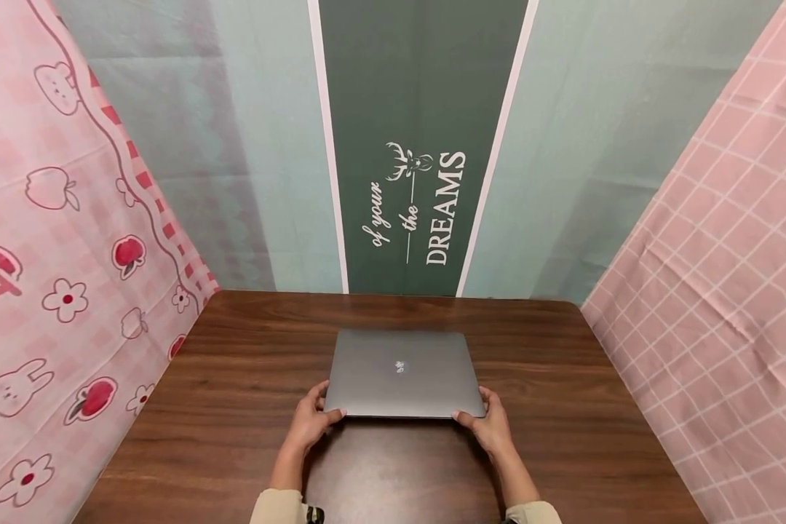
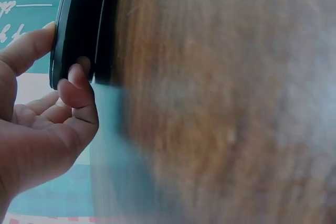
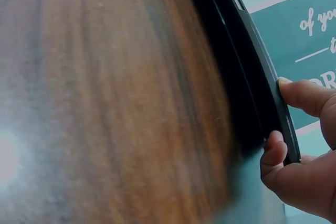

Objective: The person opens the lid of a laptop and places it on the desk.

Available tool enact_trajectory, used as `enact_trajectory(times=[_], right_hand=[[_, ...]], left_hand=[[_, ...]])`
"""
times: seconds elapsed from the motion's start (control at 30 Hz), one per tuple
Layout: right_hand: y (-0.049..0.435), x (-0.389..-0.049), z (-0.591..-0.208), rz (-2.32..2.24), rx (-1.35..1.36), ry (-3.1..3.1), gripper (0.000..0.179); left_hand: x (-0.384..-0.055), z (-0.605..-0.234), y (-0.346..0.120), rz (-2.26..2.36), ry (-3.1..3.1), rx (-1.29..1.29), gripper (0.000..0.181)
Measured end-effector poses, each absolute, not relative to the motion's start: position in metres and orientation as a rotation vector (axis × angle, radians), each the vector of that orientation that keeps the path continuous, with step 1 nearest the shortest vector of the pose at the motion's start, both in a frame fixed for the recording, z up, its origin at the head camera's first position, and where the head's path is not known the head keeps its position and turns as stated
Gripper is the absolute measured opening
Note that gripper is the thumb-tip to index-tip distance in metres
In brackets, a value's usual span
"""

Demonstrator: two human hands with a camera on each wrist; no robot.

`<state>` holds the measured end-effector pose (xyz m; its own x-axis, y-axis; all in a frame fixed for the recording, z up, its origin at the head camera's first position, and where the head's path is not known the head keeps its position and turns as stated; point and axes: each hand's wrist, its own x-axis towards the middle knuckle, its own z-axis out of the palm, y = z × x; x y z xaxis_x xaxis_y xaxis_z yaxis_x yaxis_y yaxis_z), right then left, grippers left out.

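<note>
Two beige sleeves [image 1: 277,506] are showing at the bottom of the head view, with a dark patterned band [image 1: 314,515] peeping out at the left cuff. Between the forearms, a pale patch of light [image 1: 373,473] is gleaming on a brown wood-grain table [image 1: 236,407]. Just beyond, the left hand [image 1: 311,421] and the right hand [image 1: 494,422] are standing apart from each other, and both are gripping a closed grey laptop [image 1: 426,378] by its near corners. Each hand is pressing a thumb against the edge on the upper side, while fingers are curling round beneath; both wrist views are showing this pinch on the dark edge. The laptop is lying about midway across the table's width, its lid facing up and a small pale emblem [image 1: 400,367] sitting at its middle. Whether its far edge is touching the tabletop, I cannot tell. Along the left side a pink cloth [image 1: 13,145] with fruit, flowers and animal faces is hanging, and along the right a pink checked cloth [image 1: 727,255]. Behind the far edge, a pale blue-green backdrop [image 1: 282,145] is rising, its dark green strip [image 1: 419,80] bearing white lettering [image 1: 445,207] and a drawn deer head [image 1: 409,164].
</note>
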<state>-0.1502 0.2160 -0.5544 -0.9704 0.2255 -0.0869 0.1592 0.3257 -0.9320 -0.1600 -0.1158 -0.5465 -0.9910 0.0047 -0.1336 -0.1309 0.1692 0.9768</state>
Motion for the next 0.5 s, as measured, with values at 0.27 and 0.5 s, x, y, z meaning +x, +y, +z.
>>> enact_trajectory(times=[0.27, 0.5], right_hand=[[0.2163, -0.1479, -0.5472, 1.689, -0.379, -2.595, 0.07], [0.2161, -0.1477, -0.545, 1.431, -0.393, -2.748, 0.066]], left_hand=[[-0.1593, -0.5454, -0.1147, 1.949, 2.367, -0.194, 0.071], [-0.1592, -0.5494, -0.1087, 1.75, 2.559, -0.282, 0.069]])
